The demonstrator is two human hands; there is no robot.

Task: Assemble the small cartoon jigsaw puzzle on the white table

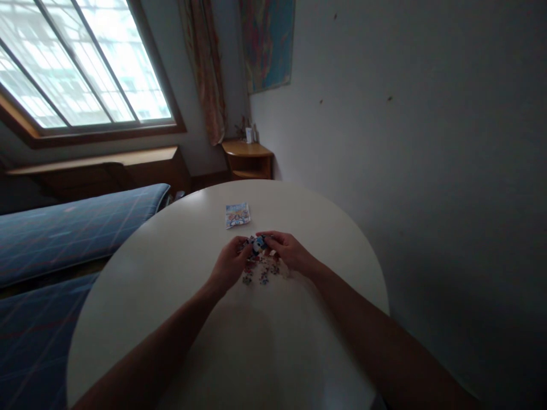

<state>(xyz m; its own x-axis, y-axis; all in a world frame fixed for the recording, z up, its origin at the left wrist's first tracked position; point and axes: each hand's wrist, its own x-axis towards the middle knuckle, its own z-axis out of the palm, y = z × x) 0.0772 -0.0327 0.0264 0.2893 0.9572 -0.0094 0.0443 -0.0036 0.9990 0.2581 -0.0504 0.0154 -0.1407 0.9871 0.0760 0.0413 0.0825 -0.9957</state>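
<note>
Over the middle of a round white table, my left hand (234, 258) and my right hand (287, 250) are closed around a small clump of jigsaw puzzle pieces (257, 244), blue, white and dark. My left thumb and fingers pinch its left side, and my right thumb and fingers grip its right side. Whether the pieces are joined cannot be made out. Just below the hands, loose puzzle pieces (264, 277) lie scattered in a small heap, partly covered by the fingers. Beyond the hands lies a small printed picture sheet (237, 215), flat on the table.
The round white table (179, 285) stretches around my forearms. A bare wall (410, 171) rises on the right. At left is a blue plaid mattress or cushion (77, 228). Behind stand a wooden corner shelf (247, 150), a curtain (207, 74) and a window (85, 62).
</note>
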